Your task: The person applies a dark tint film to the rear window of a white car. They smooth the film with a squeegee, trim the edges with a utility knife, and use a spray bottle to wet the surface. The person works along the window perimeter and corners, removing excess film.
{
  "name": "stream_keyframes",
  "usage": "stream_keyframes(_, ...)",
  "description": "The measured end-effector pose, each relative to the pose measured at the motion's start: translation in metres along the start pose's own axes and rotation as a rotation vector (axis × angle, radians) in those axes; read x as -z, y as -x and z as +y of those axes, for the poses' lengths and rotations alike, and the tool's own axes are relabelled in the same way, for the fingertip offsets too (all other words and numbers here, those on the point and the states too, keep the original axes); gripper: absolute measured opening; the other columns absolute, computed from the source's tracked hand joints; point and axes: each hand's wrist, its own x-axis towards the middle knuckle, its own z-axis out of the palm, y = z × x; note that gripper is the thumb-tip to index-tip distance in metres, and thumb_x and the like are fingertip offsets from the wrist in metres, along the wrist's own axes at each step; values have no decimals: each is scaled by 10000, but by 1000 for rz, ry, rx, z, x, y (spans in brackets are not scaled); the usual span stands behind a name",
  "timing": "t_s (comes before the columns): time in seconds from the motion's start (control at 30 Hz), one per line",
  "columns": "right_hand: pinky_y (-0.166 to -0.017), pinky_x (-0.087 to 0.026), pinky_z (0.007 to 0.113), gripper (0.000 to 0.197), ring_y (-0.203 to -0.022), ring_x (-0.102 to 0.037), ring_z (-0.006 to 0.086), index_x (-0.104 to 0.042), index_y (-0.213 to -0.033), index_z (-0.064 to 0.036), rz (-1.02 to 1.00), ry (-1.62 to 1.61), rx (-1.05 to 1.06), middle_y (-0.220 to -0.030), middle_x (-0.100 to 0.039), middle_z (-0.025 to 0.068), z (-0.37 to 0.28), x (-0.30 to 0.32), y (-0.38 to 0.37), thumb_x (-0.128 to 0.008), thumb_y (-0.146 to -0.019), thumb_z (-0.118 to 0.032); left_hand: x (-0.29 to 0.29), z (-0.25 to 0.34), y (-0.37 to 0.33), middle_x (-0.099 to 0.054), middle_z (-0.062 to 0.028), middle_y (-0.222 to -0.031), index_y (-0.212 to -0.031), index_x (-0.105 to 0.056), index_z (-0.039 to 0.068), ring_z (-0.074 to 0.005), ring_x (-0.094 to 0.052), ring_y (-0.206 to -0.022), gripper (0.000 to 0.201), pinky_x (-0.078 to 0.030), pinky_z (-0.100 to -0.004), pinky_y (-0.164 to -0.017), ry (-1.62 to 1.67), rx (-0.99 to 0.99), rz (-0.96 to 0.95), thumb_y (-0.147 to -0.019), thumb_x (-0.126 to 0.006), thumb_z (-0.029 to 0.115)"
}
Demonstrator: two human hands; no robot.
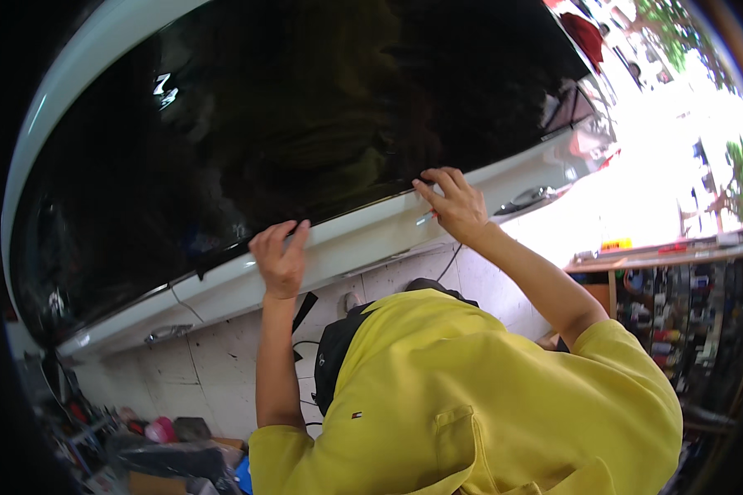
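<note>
A white car's side (355,239) stretches across in front of me, with a large dark window (248,140) above its door sill. My left hand (281,260) is at the lower edge of the glass. Its fingers are bent and apart, the tips at the thin dark trim. Farther right along the same edge, my right hand (456,204) is curled, with thumb and forefinger tips at the trim. A slim pale tool (424,219) pokes out from beneath that hand; most of it is hidden, and its kind does not show.
Door handles (169,333) lie below the window line, one left and one right. At lower left, bags and boxes (173,462) are heaped on the white tiled floor (223,363). On the right, a wooden shelf (660,262) holds many small items. Dark cords (450,262) hang near my waist.
</note>
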Motion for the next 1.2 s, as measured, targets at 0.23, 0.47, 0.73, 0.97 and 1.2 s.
stream_keyframes(0.23,-801,-645,348,608,-1309,-596,260,-734,-1351,-189,52,146,-118,-1355,-660,37,117,9,55,-812,-782,9,-9,5,4,-727,-54,-1136,-1127,-854,113,-282,-656,-1056,343,-501,-413,-930,-25,31,-5,-810,-875,-17)
stream_keyframes(0.47,-838,-648,370,723,-1298,-621,258,-718,-1344,-218,224,88,-123,-1326,-676,20,213,19,88,-841,-680,41,-14,14,8,-713,-96,-1151,-1164,-849,90,-305,-640,-1086,320,-541,-435,-931,-134,54,-75,-865,-860,-21)
stream_keyframes(0.73,-881,-634,354,646,-1338,-604,248,-733,-1317,-175,357,37,-127,-1336,-680,16,262,16,103,-822,-708,19,-19,33,12,-684,-122,-1221,-1232,-821,74,-309,-643,-1117,299,-563,-412,-930,-320,147,-118,-944,-812,-7)
stream_keyframes(0.97,-783,-586,383,382,-1017,-709,277,-775,-1221,-87,684,-288,-399,-1198,-716,96,282,38,84,-808,-853,9,-23,45,8,-687,-114,-1211,-1227,-820,84,-291,-649,-1106,275,-562,-407,-918,-347,253,-122,-961,-806,17)
stream_keyframes(1.2,-839,-566,381,371,-928,-705,322,-749,-1238,-17,901,-426,-439,-1158,-713,153,340,94,13,-860,-912,-153,-18,36,9,-684,-95,-1175,-1202,-827,73,-281,-638,-1088,284,-558,-401,-900,-298,290,-124,-925,-835,14)
